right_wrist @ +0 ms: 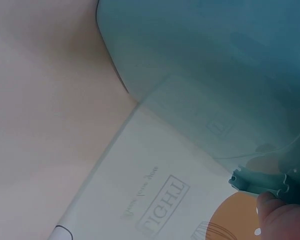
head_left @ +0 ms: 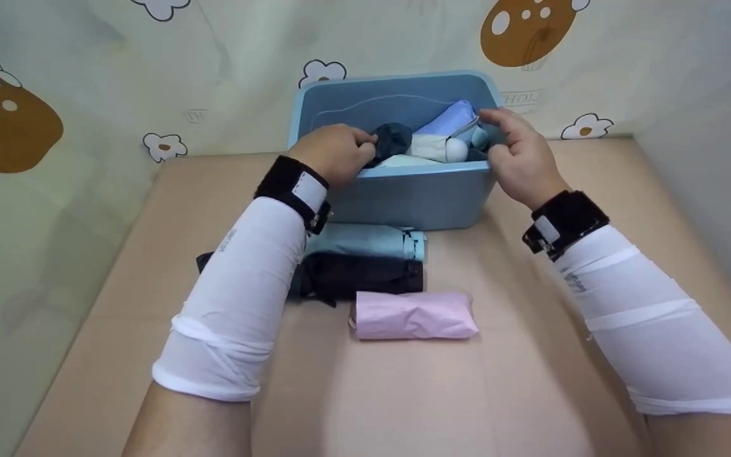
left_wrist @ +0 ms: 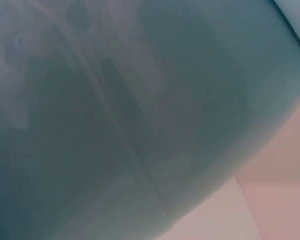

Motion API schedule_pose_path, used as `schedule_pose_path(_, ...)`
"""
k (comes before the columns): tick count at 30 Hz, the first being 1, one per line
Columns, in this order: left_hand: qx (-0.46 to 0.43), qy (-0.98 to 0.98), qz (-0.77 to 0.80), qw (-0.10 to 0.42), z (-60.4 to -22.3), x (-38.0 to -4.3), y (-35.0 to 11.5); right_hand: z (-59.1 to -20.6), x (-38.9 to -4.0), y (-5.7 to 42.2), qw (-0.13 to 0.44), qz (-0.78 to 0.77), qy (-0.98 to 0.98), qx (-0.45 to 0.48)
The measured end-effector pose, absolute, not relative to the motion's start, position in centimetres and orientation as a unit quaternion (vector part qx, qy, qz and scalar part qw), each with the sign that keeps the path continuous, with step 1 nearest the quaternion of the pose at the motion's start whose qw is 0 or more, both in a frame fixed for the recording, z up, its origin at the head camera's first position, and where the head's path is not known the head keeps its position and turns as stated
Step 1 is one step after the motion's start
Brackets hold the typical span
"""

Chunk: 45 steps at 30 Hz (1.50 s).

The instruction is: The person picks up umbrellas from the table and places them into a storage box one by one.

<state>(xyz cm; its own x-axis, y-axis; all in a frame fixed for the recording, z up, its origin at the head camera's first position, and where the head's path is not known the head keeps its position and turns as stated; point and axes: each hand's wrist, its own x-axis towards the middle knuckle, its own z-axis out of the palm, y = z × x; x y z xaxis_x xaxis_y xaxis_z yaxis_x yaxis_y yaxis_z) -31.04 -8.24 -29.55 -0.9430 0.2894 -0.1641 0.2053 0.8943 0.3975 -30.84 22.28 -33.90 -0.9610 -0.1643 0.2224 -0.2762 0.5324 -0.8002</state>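
In the head view a blue plastic bin (head_left: 403, 197) holds several folded umbrellas. My left hand (head_left: 335, 152) reaches over its front left rim and pinches a dark umbrella (head_left: 393, 138) between thumb and forefinger. My right hand (head_left: 524, 158) is at the right rim, forefinger and thumb bent and apart, beside a teal rounded end (head_left: 479, 138) and a grey strap. Whether it grips anything is hidden. A white umbrella (head_left: 432, 147) with a round knob and a blue one (head_left: 451, 117) lie between the hands. In the right wrist view a fingertip (right_wrist: 287, 220) touches a teal ridged edge (right_wrist: 260, 181).
In front of the bin lie a teal umbrella (head_left: 365, 241), a black umbrella (head_left: 365, 274) and a pink umbrella (head_left: 415, 315), the left forearm partly covering the first two. A patterned curtain (head_left: 245, 76) hangs right behind the bin. The tabletop (head_left: 530, 381) is tan.
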Motion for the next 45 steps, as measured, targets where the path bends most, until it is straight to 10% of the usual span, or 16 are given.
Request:
schedule_pose_path(13,0.148,0.964,0.191,-0.113,-32.6,-27.7,-12.0,-34.0,-30.8,22.2,0.066,0.463,-0.874,0.131)
schedule_pose_path(36,0.131,0.975,0.092,0.155,-37.1,-20.5,-20.9,-33.9,-30.8,22.3,0.065,0.458,-0.878,0.122)
schedule_pose_path(45,0.128,0.972,0.090,0.175,-39.6,-19.7,-22.4,-34.0,-30.7,22.3,0.069,0.462,-0.875,0.127)
